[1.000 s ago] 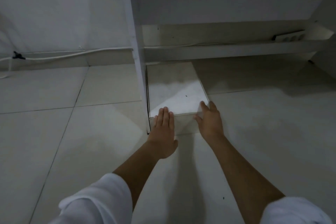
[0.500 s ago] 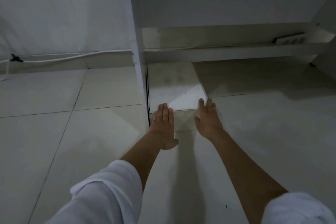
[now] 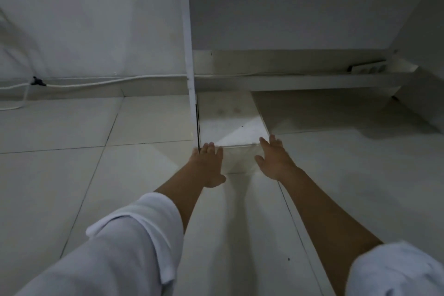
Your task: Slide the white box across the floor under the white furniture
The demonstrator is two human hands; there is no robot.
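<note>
A white box (image 3: pixel 230 120) sits on the tiled floor, close against the upright side panel (image 3: pixel 189 55) of the white furniture and partly under it. My left hand (image 3: pixel 207 164) lies flat against the box's near face at its left corner, fingers reaching the top edge. My right hand (image 3: pixel 274 158) presses flat at the near right corner, fingers spread. Neither hand grips the box. The box's far end nearly reaches the low rail at the back.
A white cable (image 3: pixel 96 82) with a black clip (image 3: pixel 37 81) runs along the wall's base on the left. A power strip (image 3: pixel 368 68) rests on the rear rail (image 3: pixel 300 81) at the right. Another furniture panel (image 3: pixel 420 108) closes the right side.
Both hands and the box have moved farther away, deeper under the furniture. The view has shifted forward with them.
</note>
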